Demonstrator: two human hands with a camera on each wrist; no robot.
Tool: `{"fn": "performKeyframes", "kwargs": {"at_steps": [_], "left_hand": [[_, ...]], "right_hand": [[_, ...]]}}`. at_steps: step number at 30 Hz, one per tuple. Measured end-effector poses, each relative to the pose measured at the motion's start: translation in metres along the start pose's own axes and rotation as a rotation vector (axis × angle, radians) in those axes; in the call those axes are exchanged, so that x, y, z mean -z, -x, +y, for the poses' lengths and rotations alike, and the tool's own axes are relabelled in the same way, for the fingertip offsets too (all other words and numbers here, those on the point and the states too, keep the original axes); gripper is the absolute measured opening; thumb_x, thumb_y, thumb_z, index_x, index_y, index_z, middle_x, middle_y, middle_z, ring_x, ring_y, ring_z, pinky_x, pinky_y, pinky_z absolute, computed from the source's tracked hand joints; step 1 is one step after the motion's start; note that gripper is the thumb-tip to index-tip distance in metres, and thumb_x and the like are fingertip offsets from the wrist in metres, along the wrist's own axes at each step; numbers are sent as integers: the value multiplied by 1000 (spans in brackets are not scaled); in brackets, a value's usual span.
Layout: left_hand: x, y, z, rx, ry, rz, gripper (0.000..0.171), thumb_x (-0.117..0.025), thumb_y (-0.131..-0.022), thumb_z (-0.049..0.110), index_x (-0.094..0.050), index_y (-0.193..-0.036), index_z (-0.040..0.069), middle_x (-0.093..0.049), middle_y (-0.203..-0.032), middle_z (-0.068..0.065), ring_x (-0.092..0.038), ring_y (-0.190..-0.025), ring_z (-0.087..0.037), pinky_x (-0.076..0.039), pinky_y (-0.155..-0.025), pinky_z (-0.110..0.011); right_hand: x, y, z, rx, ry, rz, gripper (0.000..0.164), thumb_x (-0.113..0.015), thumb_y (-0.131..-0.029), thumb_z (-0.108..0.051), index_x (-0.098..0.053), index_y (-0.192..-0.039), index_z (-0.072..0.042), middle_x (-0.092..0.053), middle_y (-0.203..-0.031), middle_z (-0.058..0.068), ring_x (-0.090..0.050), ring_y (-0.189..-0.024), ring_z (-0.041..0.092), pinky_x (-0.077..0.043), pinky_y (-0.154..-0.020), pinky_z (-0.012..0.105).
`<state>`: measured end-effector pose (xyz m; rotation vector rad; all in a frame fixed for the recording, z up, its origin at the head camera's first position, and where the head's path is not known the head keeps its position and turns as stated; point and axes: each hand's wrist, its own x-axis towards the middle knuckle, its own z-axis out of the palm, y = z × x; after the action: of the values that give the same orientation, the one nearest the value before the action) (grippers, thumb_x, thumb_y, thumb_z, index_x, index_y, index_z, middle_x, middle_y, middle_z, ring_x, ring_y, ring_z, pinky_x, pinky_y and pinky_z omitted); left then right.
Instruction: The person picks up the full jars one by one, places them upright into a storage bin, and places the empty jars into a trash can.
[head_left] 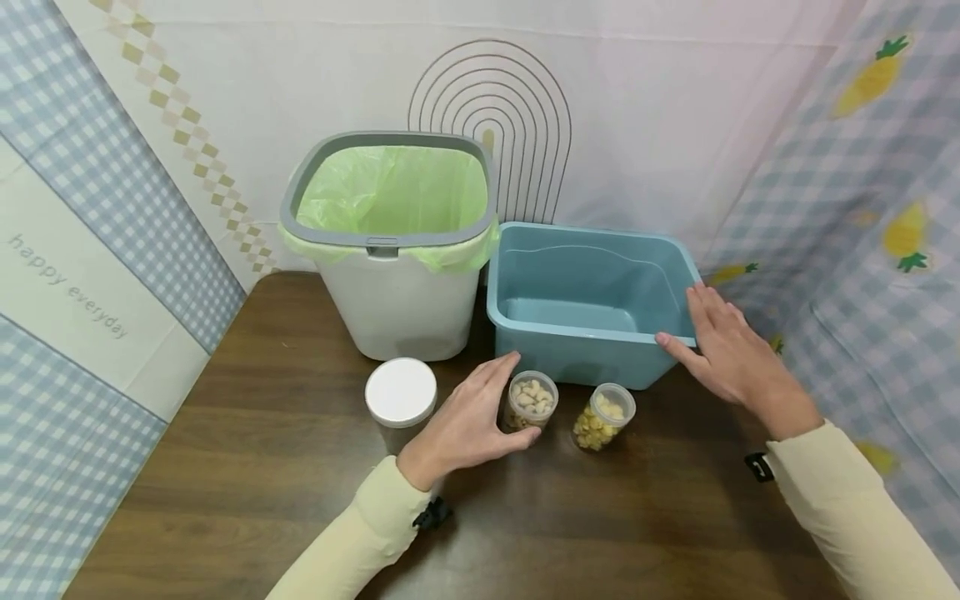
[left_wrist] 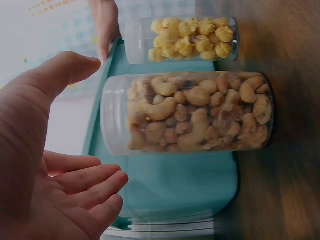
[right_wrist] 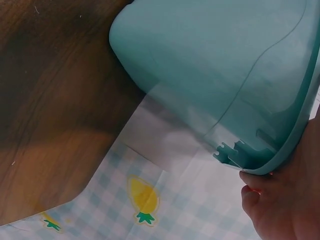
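My left hand (head_left: 468,417) is beside a clear jar of mixed nuts (head_left: 531,402), thumb and fingers spread apart around its near side. In the left wrist view, a gap shows between the palm and the jar of nuts (left_wrist: 190,112). Just right of it stands a clear jar of yellow popcorn (head_left: 600,418). My right hand (head_left: 731,354) rests on the right front corner of a blue plastic bin (head_left: 588,333), thumb at the front rim and fingers along the side rim. Part of that hand appears at the bin's rim in the right wrist view.
A white trash can (head_left: 401,292) with a grey rim and green liner stands left of the bin. A white-lidded canister (head_left: 401,392) is close to my left wrist, partly hidden by it. Patterned cloth hangs behind and beside the wooden table (head_left: 247,467).
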<state>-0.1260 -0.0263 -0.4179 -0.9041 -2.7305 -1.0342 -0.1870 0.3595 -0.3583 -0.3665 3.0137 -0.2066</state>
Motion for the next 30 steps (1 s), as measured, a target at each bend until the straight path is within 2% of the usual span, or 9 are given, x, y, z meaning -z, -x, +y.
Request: {"fn": "performKeyframes", "kwargs": {"at_steps": [8,12,16,23,30], "left_hand": [[-12,-7,-5,11,13,23,92,-86,-83,42,-48,-155,0,-57,-153,-17,-57,-141,-31,-53,-113,-47],[-15,-12,-7,13,26,6,89,-87,-83,42,-49,-153,1,-58,-151,-18,-58,-138,-33,-53,-112,-48],[-16,-17,-7,7,38,-6,86,-87,-83,40,-51,-152,1,-60,-147,-18,-60,-135,-33,-55,-108,-48],[-16,-25,-10,-42,12,0,74,-88,-81,37,-61,-140,2,-66,-129,-10,-64,-114,-24,-59,-95,-39],[-16,-29,-10,-39,18,-32,65,-89,-80,36,-66,-132,5,-66,-120,-6,-65,-105,-19,-59,-91,-35]], "right_hand": [[-3,3,1,9,-21,22,98,-36,-109,-65,6,-168,2,10,-176,26,2,-164,48,-4,-132,65],[-3,3,1,2,-19,24,99,-37,-108,-66,7,-168,1,11,-176,25,3,-164,47,-3,-132,65],[-2,2,1,0,-26,15,99,-37,-108,-66,8,-168,1,12,-176,24,4,-165,46,-3,-132,64],[-2,1,0,5,-21,17,99,-38,-109,-64,7,-167,2,10,-176,26,1,-164,48,-4,-132,65],[-2,1,1,1,-21,14,99,-38,-109,-64,7,-167,2,11,-176,26,3,-164,48,-4,-132,65]]}}
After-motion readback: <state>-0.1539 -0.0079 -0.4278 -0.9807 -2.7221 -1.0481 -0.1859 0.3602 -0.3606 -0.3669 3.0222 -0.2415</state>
